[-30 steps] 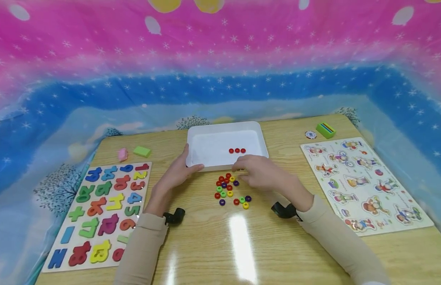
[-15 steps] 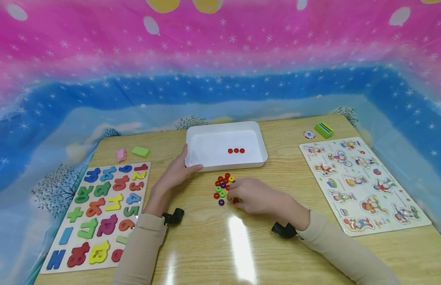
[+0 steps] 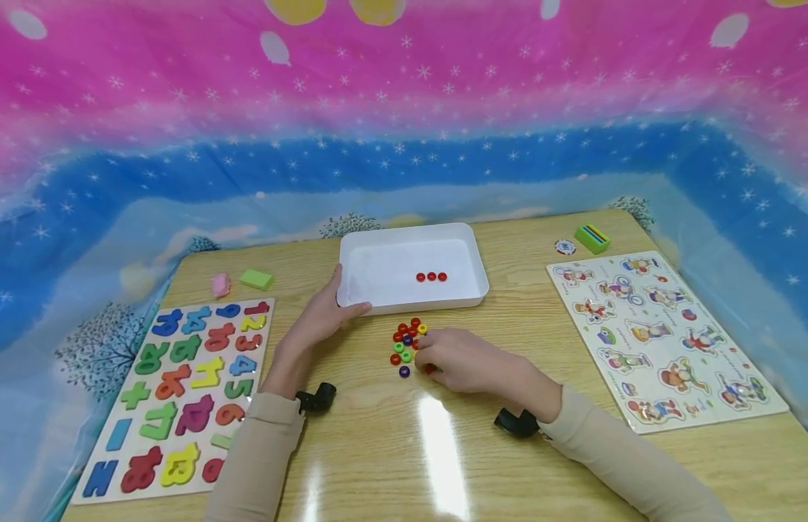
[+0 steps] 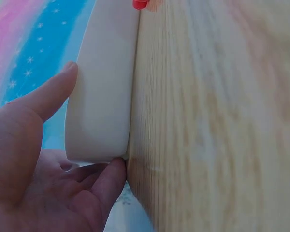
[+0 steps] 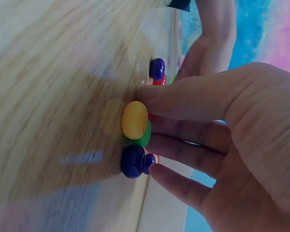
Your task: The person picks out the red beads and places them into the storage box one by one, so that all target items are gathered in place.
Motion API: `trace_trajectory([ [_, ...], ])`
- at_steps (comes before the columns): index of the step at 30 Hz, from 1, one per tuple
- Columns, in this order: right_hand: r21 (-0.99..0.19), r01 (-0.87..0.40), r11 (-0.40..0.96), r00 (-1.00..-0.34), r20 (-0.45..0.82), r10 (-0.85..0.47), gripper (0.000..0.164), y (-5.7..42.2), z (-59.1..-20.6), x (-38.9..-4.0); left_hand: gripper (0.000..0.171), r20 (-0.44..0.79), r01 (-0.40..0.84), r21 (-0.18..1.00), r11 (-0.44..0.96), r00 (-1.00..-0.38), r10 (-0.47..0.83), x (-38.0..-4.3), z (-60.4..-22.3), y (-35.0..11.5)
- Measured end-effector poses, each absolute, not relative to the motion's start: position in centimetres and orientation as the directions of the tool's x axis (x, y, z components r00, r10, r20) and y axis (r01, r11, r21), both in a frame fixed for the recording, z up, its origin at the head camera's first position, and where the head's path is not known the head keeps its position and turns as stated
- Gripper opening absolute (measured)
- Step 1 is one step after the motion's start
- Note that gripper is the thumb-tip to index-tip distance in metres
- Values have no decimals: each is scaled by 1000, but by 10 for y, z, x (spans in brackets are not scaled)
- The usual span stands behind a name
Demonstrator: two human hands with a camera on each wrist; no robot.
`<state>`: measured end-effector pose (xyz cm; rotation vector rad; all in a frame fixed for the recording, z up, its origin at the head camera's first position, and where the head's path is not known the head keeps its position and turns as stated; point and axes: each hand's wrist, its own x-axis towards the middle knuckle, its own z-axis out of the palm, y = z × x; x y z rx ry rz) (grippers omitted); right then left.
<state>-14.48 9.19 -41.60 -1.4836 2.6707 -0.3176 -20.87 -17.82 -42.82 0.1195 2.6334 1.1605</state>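
Note:
A white tray (image 3: pixel 410 304) stands on the table with a row of 3 red beads (image 3: pixel 431 277) inside. My left hand (image 3: pixel 322 313) holds its near left corner, thumb against the front rim and fingers along the side, as the left wrist view shows. My right hand (image 3: pixel 461 359) is down in the pile of ring beads (image 3: pixel 406 357) before the tray. Its thumb and fingertips pinch a red bead (image 3: pixel 429 368), mostly hidden by them. In the right wrist view, a yellow bead (image 5: pixel 135 120), a green bead (image 5: pixel 144 134) and a purple bead (image 5: pixel 132 161) lie close to the fingers.
A number puzzle board (image 3: pixel 265 319) lies at the left, with a pink object (image 3: pixel 220 284) and a green block (image 3: pixel 257 279) behind it. At the right are a picture puzzle board (image 3: pixel 672 341), a round chip (image 3: pixel 564 247) and a green box (image 3: pixel 592 238).
My right hand has moved from the tray's front edge down and toward me into the near beads, then closed on a red one. The left hand has stayed at the tray's corner.

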Motion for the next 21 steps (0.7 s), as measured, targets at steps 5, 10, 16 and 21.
trace_trajectory([
  [5,-206,-835,509,-532,72,-844,12,88,-416,-151,112,-207,-20,739,674,-958,198,-207,-427,-179],
  [10,-243,-802,546,-576,68,-815,14,89,-406,-162,108,-191,15,752,658,-952,240,-207,-427,-179],
  [16,-253,-756,604,-645,127,-754,12,94,-387,-182,107,-182,24,763,646,-951,250,-206,-426,-180],
  [21,-197,-711,675,-703,211,-679,12,100,-381,-207,105,-181,31,758,652,-950,255,-206,-427,-180],
])
